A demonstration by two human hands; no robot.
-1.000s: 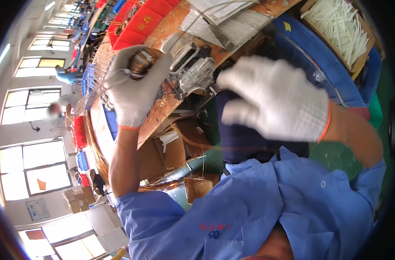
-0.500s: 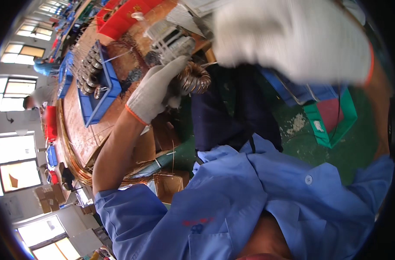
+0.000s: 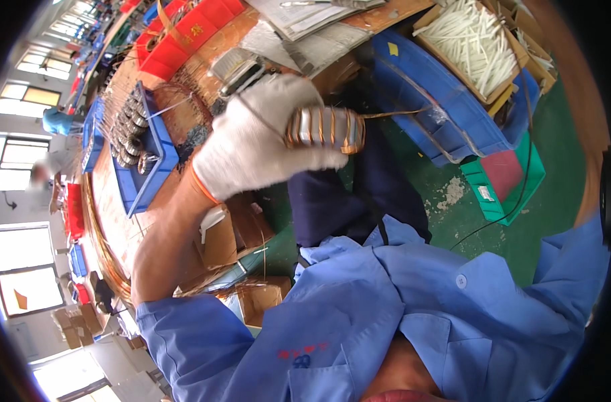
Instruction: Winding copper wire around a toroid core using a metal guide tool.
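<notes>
My left hand (image 3: pixel 252 137), in a white knitted glove with an orange cuff, is closed around a ring-shaped coil (image 3: pixel 329 128). Spaced turns of copper wire wrap the coil's pale silvery body. From its right side a loose copper wire (image 3: pixel 400 112) runs out over the blue crate. My right forearm (image 3: pixel 583 114) rises along the right edge, and the right hand itself lies outside the picture. Part of the coil is hidden by my left fingers and palm.
At left, a blue tray (image 3: pixel 136 197) holds several finished-looking coils. Behind it stands a red bin (image 3: pixel 208 19). To the right are a blue crate (image 3: pixel 412 100), a carton of white sticks (image 3: pixel 463 47) and a green bin (image 3: pixel 534 175). Bundled copper wire (image 3: pixel 104 244) curves along the table edge.
My right hand, blurred above the coil before, has left the view. My left hand has moved right and turned the coil, and a wire now stretches out from it.
</notes>
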